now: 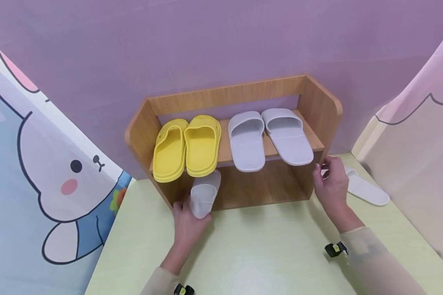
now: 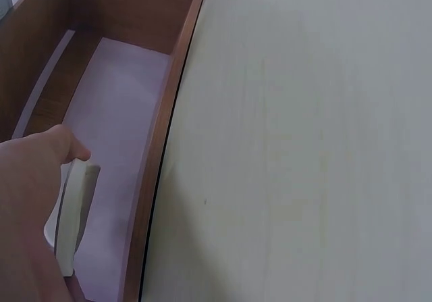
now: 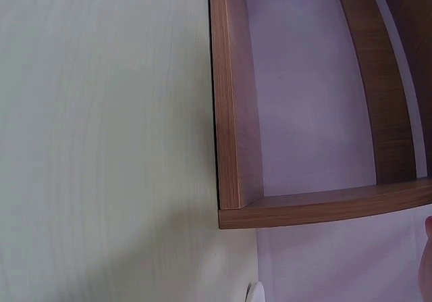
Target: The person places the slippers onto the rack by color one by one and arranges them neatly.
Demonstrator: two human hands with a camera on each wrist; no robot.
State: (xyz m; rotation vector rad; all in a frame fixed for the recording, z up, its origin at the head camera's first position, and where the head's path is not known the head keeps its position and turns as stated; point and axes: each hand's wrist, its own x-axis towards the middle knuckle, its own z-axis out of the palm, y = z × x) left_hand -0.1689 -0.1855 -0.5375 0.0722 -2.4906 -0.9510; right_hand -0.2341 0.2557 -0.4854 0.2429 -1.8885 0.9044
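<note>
My left hand (image 1: 190, 225) grips a light grey slipper (image 1: 205, 194) by its sides, its toe end pointing into the lower level of the wooden shoe rack (image 1: 258, 186). In the left wrist view, the thumb and fingers of the left hand (image 2: 34, 200) clasp the slipper (image 2: 73, 214) edge-on at the rack opening. My right hand (image 1: 332, 182) is beside the rack's right side panel, fingers loosely curled, fingertips right at the panel's front edge. Only a sliver of the right hand (image 3: 426, 261) shows in the right wrist view. Behind it, another light grey slipper (image 1: 367, 190) lies on the table, partly hidden.
On the upper shelf stand a pair of yellow clogs (image 1: 184, 149) at left and a pair of light grey slippers (image 1: 269, 139) at right. The rack stands on a pale table (image 1: 251, 246) against a purple backdrop (image 1: 221, 45). A cartoon-printed cloth (image 1: 66, 164) hangs at left.
</note>
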